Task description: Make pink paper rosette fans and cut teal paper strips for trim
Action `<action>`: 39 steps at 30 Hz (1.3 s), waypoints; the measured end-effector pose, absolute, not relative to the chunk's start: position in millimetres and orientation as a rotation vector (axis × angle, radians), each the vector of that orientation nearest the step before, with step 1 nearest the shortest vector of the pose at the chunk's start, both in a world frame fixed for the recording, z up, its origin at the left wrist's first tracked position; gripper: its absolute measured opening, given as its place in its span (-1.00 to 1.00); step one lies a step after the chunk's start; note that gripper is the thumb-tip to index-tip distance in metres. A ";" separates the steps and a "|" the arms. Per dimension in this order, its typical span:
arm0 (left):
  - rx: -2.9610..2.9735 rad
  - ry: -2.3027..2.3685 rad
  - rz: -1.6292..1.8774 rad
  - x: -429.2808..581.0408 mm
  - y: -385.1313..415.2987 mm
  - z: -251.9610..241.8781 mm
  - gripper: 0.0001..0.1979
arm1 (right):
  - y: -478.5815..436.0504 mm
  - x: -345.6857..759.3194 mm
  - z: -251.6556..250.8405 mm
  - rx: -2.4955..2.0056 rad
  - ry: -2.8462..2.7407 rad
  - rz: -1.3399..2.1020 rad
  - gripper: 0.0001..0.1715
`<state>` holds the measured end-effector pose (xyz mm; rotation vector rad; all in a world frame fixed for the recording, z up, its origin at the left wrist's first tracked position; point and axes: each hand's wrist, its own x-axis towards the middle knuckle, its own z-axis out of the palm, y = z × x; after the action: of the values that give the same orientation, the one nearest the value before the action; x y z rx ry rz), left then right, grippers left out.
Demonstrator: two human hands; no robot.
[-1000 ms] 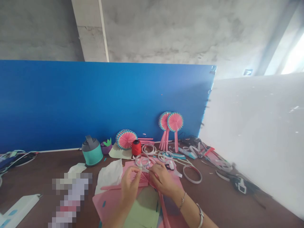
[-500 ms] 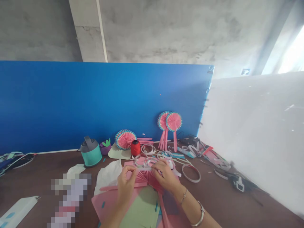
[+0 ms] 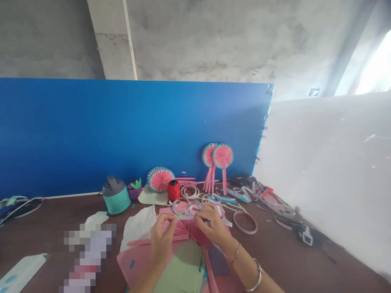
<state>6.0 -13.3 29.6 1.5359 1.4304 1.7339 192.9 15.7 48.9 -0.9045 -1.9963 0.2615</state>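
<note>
My left hand (image 3: 161,240) and my right hand (image 3: 212,228) both pinch the top edge of a pleated pink paper fan (image 3: 187,228), spread between them. A white strip runs along that edge. The fan hangs over pink paper sheets (image 3: 137,258) and a light green sheet (image 3: 180,272) on the brown table (image 3: 45,228). My right wrist wears bracelets.
Finished pink fans (image 3: 218,156) lean on the blue board (image 3: 122,130); another fan (image 3: 160,179) lies by a red thread spool (image 3: 174,189). A teal jug (image 3: 115,196), white tape rings (image 3: 245,221), paper scraps and cables (image 3: 302,232) surround my hands. A white wall (image 3: 330,171) closes the right.
My hands have drawn apart a little, and the pleated fan has opened wider between them. The view has shifted slightly.
</note>
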 end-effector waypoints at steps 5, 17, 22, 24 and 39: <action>1.549 1.431 1.751 6.1 -12.7 28.5 -0.73 | 16.3 191.5 49.2 -0.906 -1.966 0.263 -0.65; 1.612 1.467 1.798 9.6 -16.9 27.8 -0.76 | 20.8 185.6 42.4 -0.935 -1.776 0.324 -0.69; 1.654 1.460 1.804 9.5 -16.7 24.2 -0.79 | 22.4 184.7 37.3 -0.941 -1.724 0.401 -0.71; 1.666 1.459 1.805 9.0 -16.3 22.8 -0.80 | 22.2 184.9 37.5 -0.933 -1.744 0.371 -0.70; 1.757 1.478 1.867 14.2 -15.3 17.8 -0.83 | 18.3 177.4 38.8 -1.001 -1.607 0.414 -0.72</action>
<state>14.2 -15.3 17.8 1.7570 1.4783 1.8666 177.4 18.3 38.8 -1.0007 -1.6071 0.4137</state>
